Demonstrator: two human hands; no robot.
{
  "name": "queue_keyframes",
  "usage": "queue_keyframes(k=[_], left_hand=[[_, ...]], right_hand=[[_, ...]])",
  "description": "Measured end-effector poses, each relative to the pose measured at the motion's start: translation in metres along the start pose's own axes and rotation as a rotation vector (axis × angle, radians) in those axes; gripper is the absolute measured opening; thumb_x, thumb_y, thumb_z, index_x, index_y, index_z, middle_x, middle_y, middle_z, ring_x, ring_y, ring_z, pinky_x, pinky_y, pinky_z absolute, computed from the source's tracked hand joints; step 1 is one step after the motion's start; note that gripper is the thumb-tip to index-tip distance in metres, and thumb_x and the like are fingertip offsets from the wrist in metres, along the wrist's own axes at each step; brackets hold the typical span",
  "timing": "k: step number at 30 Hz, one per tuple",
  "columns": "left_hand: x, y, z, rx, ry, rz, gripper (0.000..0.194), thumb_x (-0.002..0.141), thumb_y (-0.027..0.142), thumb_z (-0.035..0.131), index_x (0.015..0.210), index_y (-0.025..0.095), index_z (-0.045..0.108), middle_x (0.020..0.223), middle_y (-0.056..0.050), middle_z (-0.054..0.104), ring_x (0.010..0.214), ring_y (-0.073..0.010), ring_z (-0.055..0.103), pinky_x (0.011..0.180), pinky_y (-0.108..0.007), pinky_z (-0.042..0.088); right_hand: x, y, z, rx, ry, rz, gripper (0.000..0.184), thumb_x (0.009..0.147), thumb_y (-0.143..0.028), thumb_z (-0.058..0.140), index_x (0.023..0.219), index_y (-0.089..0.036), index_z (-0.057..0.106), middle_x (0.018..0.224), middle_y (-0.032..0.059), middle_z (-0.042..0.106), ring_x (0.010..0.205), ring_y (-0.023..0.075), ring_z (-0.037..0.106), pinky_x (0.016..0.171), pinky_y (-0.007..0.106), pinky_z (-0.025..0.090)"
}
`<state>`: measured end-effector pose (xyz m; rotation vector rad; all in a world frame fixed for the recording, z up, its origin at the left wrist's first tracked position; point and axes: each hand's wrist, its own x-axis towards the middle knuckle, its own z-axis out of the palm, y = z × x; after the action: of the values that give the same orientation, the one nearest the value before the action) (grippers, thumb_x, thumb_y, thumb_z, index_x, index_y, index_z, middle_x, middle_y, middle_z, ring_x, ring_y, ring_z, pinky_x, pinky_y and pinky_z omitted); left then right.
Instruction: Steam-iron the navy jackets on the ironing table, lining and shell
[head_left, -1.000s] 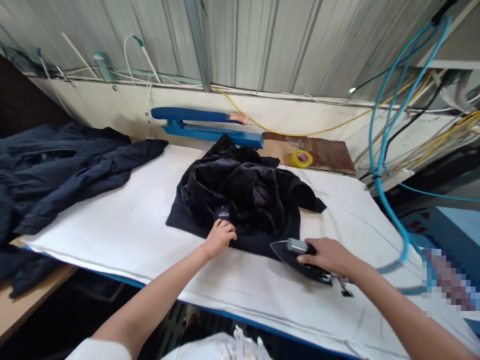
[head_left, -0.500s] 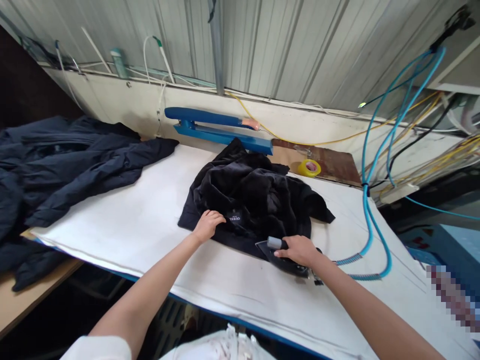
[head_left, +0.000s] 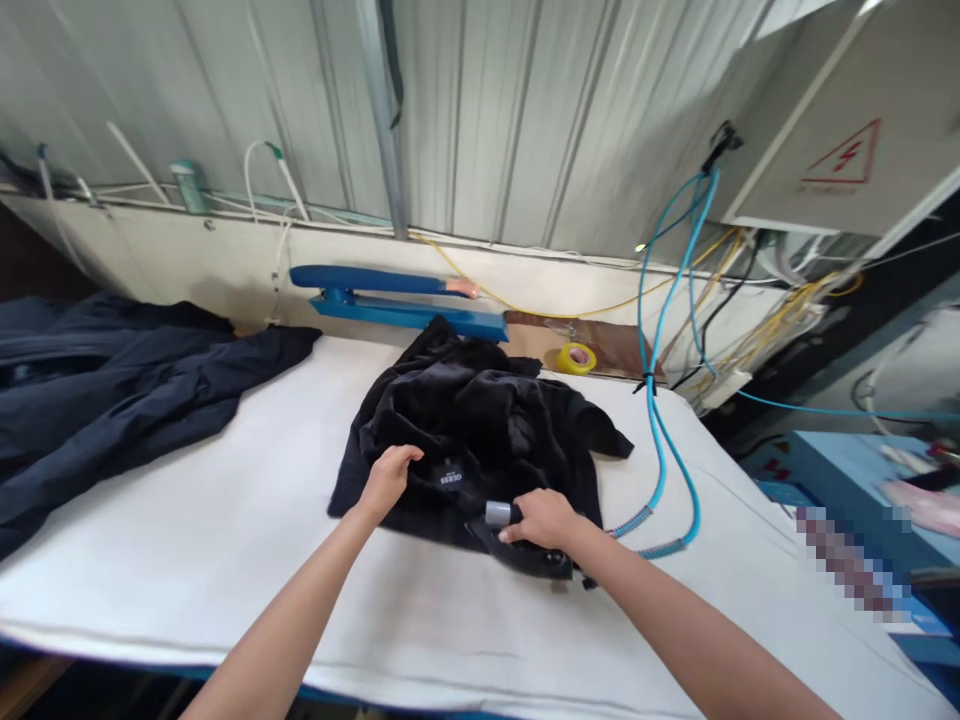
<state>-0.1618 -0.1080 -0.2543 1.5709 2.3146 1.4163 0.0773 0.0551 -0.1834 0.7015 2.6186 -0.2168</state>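
A black garment (head_left: pixel 465 400) lies bunched on the white-covered table (head_left: pixel 247 520), its plush inner side and a GUESS neck label (head_left: pixel 450 478) facing up. My left hand (head_left: pixel 388 480) pinches the fabric just left of that label. In my right hand (head_left: pixel 546 520) is a black iron (head_left: pixel 529 555), gripped by its handle with a grey front end. The iron rests on the garment's near edge, right of the label, its tip pointing left. Two blue hoses (head_left: pixel 660 460) run from the iron's rear up towards the wall.
A dark jacket (head_left: pixel 112 390) covers the table's left end. Along the wall stand a blue sleeve board (head_left: pixel 405 312) and a yellow tape roll (head_left: pixel 576 358) on a brown board. To the right are a blue box (head_left: pixel 847 490) and an electrical cabinet (head_left: pixel 832 140).
My view has turned to the right, so the scene sits further left. The iron has moved slightly closer to the label, and my left hand keeps its pinch on the fabric beside it.
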Motion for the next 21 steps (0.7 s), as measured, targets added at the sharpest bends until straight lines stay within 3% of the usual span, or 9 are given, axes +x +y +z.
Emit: queue_keyframes(k=[5,9,12,15,16,18,20,21], left_hand=[[0.008,0.021,0.019,-0.071,0.015,0.07,0.028,0.08,0.011,0.035,0.088,0.021,0.059,0.086,-0.002,0.061,0.086,-0.0132,0.056,0.08,-0.028,0.046],[0.014,0.049,0.055,-0.148,-0.082,0.114,0.028,0.077,0.009,0.036,0.087,0.02,0.06,0.088,-0.002,0.061,0.087,-0.0132,0.057,0.081,-0.028,0.046],[0.017,0.076,0.091,-0.191,-0.238,0.121,0.029,0.075,0.006,0.037,0.084,0.021,0.06,0.087,-0.001,0.063,0.086,-0.0125,0.057,0.083,-0.028,0.045],[0.011,0.106,0.128,-0.183,-0.512,0.09,0.025,0.073,0.012,0.046,0.091,0.022,0.061,0.089,-0.001,0.063,0.086,-0.0132,0.056,0.084,-0.027,0.043],[0.006,0.115,0.139,-0.153,-0.611,0.081,0.028,0.071,0.017,0.052,0.098,0.022,0.059,0.094,-0.002,0.062,0.09,-0.015,0.055,0.085,-0.028,0.043],[-0.006,0.129,0.158,-0.028,-0.745,0.076,0.055,0.061,0.031,0.065,0.113,0.022,0.052,0.109,-0.006,0.056,0.103,-0.0219,0.048,0.089,-0.033,0.04],[-0.018,0.137,0.171,0.144,-0.771,0.086,0.079,0.049,0.04,0.072,0.121,0.022,0.046,0.122,-0.01,0.046,0.115,-0.0299,0.036,0.095,-0.041,0.033],[-0.024,0.139,0.176,0.216,-0.753,0.099,0.079,0.049,0.042,0.073,0.121,0.023,0.046,0.125,-0.01,0.042,0.118,-0.0318,0.031,0.097,-0.044,0.029]], right_hand=[[-0.024,0.052,0.007,0.036,-0.01,0.127,0.062,0.056,-0.069,0.053,0.092,-0.019,0.066,0.094,0.0116,0.065,0.089,0.0295,0.059,0.069,0.034,0.042],[-0.052,0.103,0.017,0.081,-0.028,0.272,0.06,0.055,-0.064,0.057,0.093,-0.018,0.066,0.097,0.0128,0.065,0.09,0.0302,0.058,0.067,0.034,0.042],[-0.069,0.138,0.028,0.141,-0.029,0.368,0.059,0.055,-0.062,0.058,0.094,-0.019,0.066,0.097,0.0117,0.065,0.089,0.0294,0.058,0.067,0.033,0.041],[-0.08,0.174,0.036,0.208,0.006,0.47,0.058,0.057,-0.063,0.055,0.095,-0.02,0.065,0.1,0.0112,0.064,0.092,0.0287,0.057,0.069,0.033,0.04],[-0.081,0.185,0.038,0.229,0.023,0.522,0.059,0.058,-0.063,0.054,0.096,-0.02,0.064,0.102,0.0113,0.063,0.094,0.0289,0.056,0.07,0.033,0.04],[-0.082,0.208,0.039,0.26,0.065,0.647,0.059,0.06,-0.064,0.052,0.099,-0.02,0.062,0.105,0.0119,0.061,0.097,0.03,0.055,0.072,0.036,0.039],[-0.08,0.227,0.039,0.286,0.105,0.769,0.059,0.064,-0.063,0.048,0.102,-0.02,0.06,0.106,0.0128,0.06,0.097,0.0309,0.054,0.072,0.038,0.039],[-0.078,0.234,0.039,0.283,0.136,0.816,0.059,0.066,-0.062,0.047,0.104,-0.019,0.058,0.105,0.0134,0.06,0.097,0.031,0.053,0.073,0.039,0.039]])
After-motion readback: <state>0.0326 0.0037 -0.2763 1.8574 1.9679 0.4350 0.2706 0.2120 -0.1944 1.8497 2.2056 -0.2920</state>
